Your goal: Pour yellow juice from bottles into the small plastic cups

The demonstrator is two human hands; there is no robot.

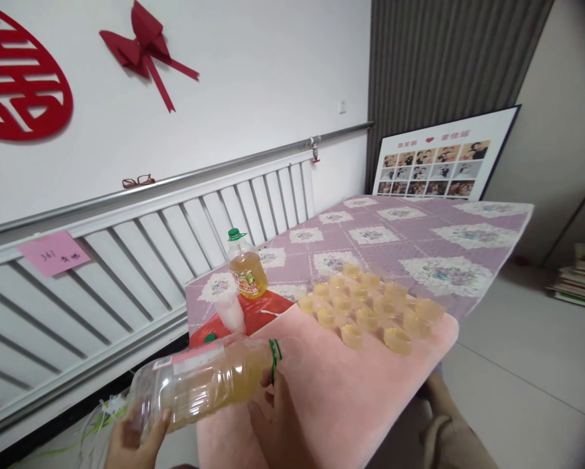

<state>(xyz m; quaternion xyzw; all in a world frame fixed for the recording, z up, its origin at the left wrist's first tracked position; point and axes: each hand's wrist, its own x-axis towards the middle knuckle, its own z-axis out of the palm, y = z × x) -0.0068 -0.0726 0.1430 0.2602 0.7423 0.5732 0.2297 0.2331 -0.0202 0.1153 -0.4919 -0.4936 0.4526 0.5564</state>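
Left hand (139, 436), low at the lower left of the frame, cups the base end of a large clear plastic bottle of amber liquid (202, 384), fingers wrapped under its wall. Right hand (277, 417), lower centre, pinches at the bottle's neck, where a green plastic ring (274, 359) hangs; fingers closed on neck or mouth, exact grip partly hidden. No cap shows on this bottle.

Bottle lies nearly horizontal, mouth toward the right, over the near edge of a pink fuzzy cloth (341, 397) spread on the table. Liquid fills roughly the lower half along its length and reaches close to the neck. White label with a red strip on the upper side.

Judged step: bottle tilted for pouring, mouth not yet over any cup. Next move would call for carrying the mouth farther up-frame toward the cups and tipping gently; with the liquid this near the neck, a small added tilt could spill onto the cloth.

Around it:
- cluster of small yellow translucent cups (370, 309), centre of frame, standing close together on the pink cloth; contents not clear.
- second, smaller bottle of amber liquid with a green cap (245, 267), upright, left of the cups.
- clear plastic cup (230, 311) on a red sheet (263, 309), just below that bottle.
- purple floral tablecloth (419, 234) beyond, running to the upper right.
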